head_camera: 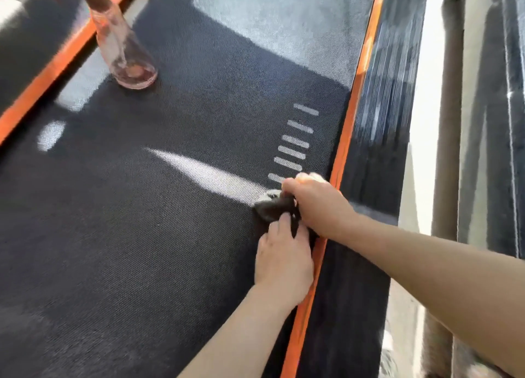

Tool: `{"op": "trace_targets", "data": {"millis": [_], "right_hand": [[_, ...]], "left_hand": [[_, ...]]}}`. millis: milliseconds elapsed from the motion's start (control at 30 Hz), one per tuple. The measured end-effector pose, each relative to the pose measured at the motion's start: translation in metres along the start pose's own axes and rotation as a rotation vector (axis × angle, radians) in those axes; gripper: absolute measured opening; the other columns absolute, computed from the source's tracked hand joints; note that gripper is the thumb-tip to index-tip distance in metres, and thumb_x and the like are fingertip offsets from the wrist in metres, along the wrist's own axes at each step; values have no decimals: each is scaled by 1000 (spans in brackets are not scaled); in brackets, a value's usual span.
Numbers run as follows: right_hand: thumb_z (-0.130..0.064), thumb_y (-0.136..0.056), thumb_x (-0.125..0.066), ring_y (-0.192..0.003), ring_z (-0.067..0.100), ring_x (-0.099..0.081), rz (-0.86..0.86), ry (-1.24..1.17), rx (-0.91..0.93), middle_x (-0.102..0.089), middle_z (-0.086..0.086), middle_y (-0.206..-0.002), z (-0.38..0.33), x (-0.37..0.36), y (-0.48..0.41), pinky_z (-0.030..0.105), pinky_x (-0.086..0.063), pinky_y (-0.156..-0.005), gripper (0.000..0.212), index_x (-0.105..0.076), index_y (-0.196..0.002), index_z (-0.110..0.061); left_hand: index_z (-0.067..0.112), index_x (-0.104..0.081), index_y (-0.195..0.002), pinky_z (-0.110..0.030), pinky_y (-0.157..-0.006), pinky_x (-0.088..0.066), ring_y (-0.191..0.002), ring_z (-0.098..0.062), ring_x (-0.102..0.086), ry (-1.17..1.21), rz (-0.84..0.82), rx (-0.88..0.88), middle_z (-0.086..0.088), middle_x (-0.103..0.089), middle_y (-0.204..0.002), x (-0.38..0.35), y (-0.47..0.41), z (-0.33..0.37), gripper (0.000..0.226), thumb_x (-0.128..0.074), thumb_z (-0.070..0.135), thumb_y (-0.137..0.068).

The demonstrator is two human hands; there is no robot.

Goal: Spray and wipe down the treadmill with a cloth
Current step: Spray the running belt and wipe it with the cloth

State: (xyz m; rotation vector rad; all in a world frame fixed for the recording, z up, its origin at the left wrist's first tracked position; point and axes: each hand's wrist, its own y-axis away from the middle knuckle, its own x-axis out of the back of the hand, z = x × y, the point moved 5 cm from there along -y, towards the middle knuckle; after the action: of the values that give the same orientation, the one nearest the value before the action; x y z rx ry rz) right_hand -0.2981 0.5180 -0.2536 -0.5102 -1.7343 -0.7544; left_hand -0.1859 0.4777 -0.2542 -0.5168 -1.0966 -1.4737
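— Where's the cloth?

— On the treadmill's belt, bunched up dark and small, near the belt's right edge, just beside the orange strip that runs along that side.

— And the hands?

— Both are on it, close together. The right hand has its fingers curled over the far side of the cloth and grips it, its knuckles close to the orange strip. The left hand comes in from below and pinches the near end, with a dark fold lying between forefinger and thumb. Both forearms are bare.

— What's next to them?

— A column of short white bars printed on the belt runs up from the right hand; the lowest one is partly hidden behind the fingers. Right of the orange strip is the ribbed black side rail.

— The bottle?

— A clear bottle with a pinkish tint stands upright on the belt, well apart from the hands, at the upper left, near the other orange strip. It's blurred, and its top is cut off by the picture's edge.

— Anything else?

— Bright patches of sunlight lie across the belt.
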Motion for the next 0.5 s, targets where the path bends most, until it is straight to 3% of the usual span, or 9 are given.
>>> {"op": "trace_targets", "data": {"millis": [67,133,233,333,500], "right_hand": [[-10,-85,-55,-104,32,-49,91,65,-59,-56,9,-107,30,12,-22,39,-40,-82,28,-56,-113,-15],[-18,-84,-60,-111,34,-46,120,141,-134,-53,11,-115,57,18,-40,42,-37,-87,40,-53,-123,-16],[-16,-83,-64,-107,36,-49,135,-8,-263,-52,14,-112,69,9,-47,41,-41,-83,46,-53,-127,-14],[-16,-83,-62,-102,33,-52,106,-185,-295,-55,12,-105,42,-10,-20,38,-43,-77,37,-60,-120,-13],[-1,-76,-66,-78,37,-59,10,-323,14,-58,14,-84,-38,-30,16,41,-49,-59,15,-67,-91,-4]], "left_hand": [[15,-31,-148,-43,-107,-31,-135,-31,-27,-55,50,-5,-13,-19,-153,-1,-35,20,61,-51,21,-91],[12,-45,-138,-44,-101,-32,-130,-32,-32,-118,108,2,-13,-28,-149,2,-64,34,49,-51,19,-90],[15,-63,-111,-41,-81,-40,-107,-29,-52,-188,193,1,-7,-55,-119,15,-82,27,23,-55,17,-89],[16,-68,-93,-39,-70,-48,-87,-27,-61,-203,106,-57,-3,-62,-93,17,-62,4,13,-70,17,-80],[18,-57,-120,-41,-88,-43,-113,-29,-47,-363,-247,61,-4,-50,-124,9,-1,-47,29,-46,13,-94]]}}
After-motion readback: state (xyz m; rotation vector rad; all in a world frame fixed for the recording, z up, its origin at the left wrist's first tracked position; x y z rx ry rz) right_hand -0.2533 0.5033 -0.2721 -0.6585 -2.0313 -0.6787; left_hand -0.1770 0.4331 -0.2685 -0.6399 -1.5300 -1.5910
